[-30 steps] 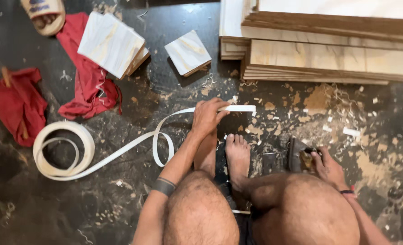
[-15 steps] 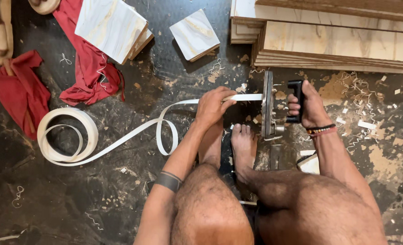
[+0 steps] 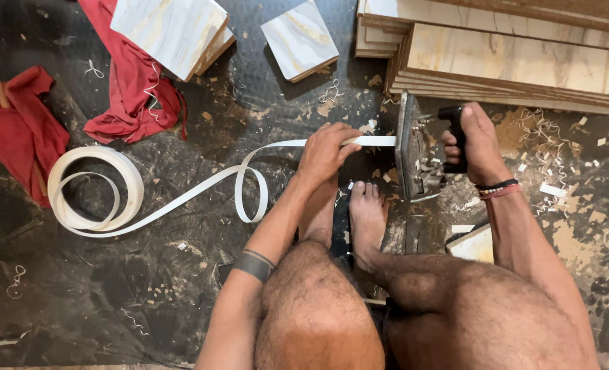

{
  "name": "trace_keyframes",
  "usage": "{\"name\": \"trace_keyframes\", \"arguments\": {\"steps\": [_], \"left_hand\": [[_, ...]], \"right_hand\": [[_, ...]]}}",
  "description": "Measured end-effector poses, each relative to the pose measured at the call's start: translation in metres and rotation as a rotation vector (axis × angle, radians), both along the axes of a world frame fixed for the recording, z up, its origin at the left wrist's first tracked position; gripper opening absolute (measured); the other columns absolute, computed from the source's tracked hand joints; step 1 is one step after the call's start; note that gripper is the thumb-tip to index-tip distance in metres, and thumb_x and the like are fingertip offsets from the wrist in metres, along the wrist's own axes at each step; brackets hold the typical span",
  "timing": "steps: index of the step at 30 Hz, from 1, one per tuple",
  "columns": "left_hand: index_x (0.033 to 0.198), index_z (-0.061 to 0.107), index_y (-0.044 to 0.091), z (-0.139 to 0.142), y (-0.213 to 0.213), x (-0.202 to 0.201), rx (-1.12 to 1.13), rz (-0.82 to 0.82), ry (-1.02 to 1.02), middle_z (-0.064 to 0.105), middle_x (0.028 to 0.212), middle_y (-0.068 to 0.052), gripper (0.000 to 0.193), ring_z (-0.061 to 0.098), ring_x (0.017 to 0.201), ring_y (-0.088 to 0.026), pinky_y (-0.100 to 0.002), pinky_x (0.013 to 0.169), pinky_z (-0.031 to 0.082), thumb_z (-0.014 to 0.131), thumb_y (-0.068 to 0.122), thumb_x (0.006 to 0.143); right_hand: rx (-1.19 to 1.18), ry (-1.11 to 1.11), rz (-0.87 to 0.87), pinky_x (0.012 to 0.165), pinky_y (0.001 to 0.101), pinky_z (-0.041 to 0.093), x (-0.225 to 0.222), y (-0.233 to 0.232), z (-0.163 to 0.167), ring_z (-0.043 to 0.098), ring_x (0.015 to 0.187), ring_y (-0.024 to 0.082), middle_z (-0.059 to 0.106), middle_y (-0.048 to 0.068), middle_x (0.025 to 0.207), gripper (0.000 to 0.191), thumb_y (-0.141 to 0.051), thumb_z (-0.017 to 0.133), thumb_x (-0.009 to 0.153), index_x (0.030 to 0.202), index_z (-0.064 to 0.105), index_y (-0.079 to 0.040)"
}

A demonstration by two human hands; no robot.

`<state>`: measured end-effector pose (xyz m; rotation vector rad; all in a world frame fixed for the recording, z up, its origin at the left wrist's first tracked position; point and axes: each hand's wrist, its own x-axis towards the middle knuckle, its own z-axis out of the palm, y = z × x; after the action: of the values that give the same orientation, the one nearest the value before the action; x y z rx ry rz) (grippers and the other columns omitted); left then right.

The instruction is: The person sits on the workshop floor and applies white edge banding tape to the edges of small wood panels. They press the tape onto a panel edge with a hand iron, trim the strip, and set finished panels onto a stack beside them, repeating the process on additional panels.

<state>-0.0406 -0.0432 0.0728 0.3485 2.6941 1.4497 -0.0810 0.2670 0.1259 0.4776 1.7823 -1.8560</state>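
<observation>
The right hand point(image 3: 474, 140) has settled its trimmer point(image 3: 417, 154) against the strip's end. Its fingers clench the black handle. The left hand point(image 3: 325, 152) pinches the white edge-banding strip point(image 3: 202, 188) on the floor point(image 3: 113, 294).

ahead: stacked boards point(image 3: 517, 62) wall off the far side, right behind the metal trimmer tool point(image 3: 414, 154)
far left: two loose board offcuts point(image 3: 174, 31) point(image 3: 300, 39) on red cloths point(image 3: 130, 89)
left floor: tape coil point(image 3: 95, 192) and its loop point(image 3: 250, 192) lie across the path
near-left floor point(image 3: 99, 301): open (only shavings)
centre: feet point(image 3: 349, 216) and knees fill it
right: offcut point(image 3: 472, 243) beside the forearm, chips beyond
</observation>
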Motion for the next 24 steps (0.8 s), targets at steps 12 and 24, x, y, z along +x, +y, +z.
{"name": "trace_keyframes", "arguments": {"steps": [12, 24], "left_hand": [[0.111, 0.076, 0.011, 0.002, 0.000, -0.001, -0.028, -0.011, -0.029, 0.073, 0.108, -0.007, 0.026, 0.067, 0.104, -0.031, -0.042, 0.090, 0.053, 0.076, 0.025, 0.088], [0.114, 0.076, 0.009, -0.001, -0.027, -0.001, -0.005, -0.051, -0.085, 0.074, 0.112, -0.010, 0.035, 0.066, 0.109, -0.032, -0.043, 0.100, 0.048, 0.077, 0.027, 0.085]], "right_hand": [[0.989, 0.523, 0.446, 0.069, 0.0604, 0.048, 0.004, -0.090, 0.063, 0.065, 0.073, 0.052, 0.067, 0.028, 0.075, 0.028, -0.031, 0.049, 0.113, 0.119, 0.050, -0.004], [0.895, 0.413, 0.450, 0.074, 0.0629, 0.047, 0.008, -0.139, 0.057, 0.066, 0.082, 0.056, 0.069, 0.032, 0.083, 0.038, -0.037, 0.049, 0.110, 0.124, 0.045, -0.003]]}}
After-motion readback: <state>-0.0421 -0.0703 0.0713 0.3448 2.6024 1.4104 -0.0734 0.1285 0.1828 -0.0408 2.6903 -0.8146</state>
